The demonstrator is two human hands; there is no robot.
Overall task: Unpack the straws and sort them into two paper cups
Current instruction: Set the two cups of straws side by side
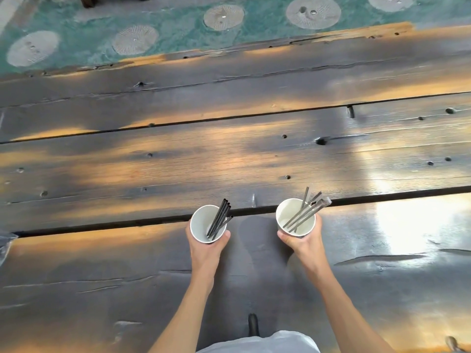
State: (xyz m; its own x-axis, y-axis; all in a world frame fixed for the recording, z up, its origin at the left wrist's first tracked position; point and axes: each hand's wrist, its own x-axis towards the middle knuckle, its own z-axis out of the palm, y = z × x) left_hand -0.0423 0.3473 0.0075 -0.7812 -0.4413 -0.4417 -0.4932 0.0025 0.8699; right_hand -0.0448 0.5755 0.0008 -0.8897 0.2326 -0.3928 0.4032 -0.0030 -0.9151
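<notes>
Two white paper cups stand upright near the front of the dark wooden table [229, 154]. My left hand [207, 247] grips the left cup [201, 225], which holds several bare black straws [219, 219] leaning right. My right hand [304, 242] grips the right cup [285, 219], which holds several straws in clear wrappers [305, 212] that stick out over its far rim. Both hands wrap the cups from the near side.
A crumpled clear plastic bag [5, 247] lies at the table's left edge. Wide gaps run between the planks. Beyond the far edge is a green floor with round grey stones [313, 12]. White clothing [260, 343] shows at the bottom.
</notes>
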